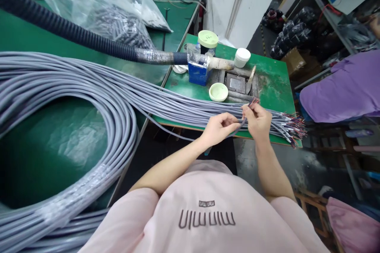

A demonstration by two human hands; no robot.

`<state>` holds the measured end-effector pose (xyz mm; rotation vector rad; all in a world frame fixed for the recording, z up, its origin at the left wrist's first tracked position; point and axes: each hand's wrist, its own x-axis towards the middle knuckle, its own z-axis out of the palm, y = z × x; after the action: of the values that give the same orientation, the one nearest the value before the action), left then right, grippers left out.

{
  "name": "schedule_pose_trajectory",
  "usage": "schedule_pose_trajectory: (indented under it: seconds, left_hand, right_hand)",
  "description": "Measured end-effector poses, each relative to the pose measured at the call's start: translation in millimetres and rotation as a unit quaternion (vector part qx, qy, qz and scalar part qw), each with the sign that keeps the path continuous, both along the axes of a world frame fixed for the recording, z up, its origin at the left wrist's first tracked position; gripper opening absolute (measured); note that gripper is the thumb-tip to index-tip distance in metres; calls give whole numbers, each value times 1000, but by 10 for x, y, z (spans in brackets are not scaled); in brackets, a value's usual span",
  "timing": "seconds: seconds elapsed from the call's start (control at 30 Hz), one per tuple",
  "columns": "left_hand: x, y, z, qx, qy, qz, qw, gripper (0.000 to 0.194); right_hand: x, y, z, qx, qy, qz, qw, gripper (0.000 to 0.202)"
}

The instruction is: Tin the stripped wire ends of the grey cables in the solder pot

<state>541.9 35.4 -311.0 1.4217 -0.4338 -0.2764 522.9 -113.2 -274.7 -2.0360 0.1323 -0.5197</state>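
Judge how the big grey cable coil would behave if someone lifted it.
The coil looks fairly heavy, given its many strands. It would probably sag but feel springy, since the strands hold smooth curves. The clear wrap likely binds one section while the rest may splay.

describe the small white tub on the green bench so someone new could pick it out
On the green bench, follow the dark ribbed hose to the pale nozzle at its end. The small white tub stands right by the nozzle's tip. It is white all over, unlike the tub with the pale green lid and the shallow pale green dish.
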Motion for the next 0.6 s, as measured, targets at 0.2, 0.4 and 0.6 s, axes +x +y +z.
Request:
schedule_pose_trajectory:
  seconds: [0.2, 0.4, 0.6]
  left_hand:
    - [258, 275, -44, 283, -238, 74, 926, 25]
    - [344, 267, -190, 365, -264, 94, 888, 30]
    - [343, 251, -227, 368, -284, 98, 880, 31]
  right_hand:
    - [741, -135, 190, -184, 48, 69, 979, 34]
    - [1228, 52, 133, -375, 140, 128, 907, 30]
    - [1377, 213, 76, -518, 219, 150, 813, 27]
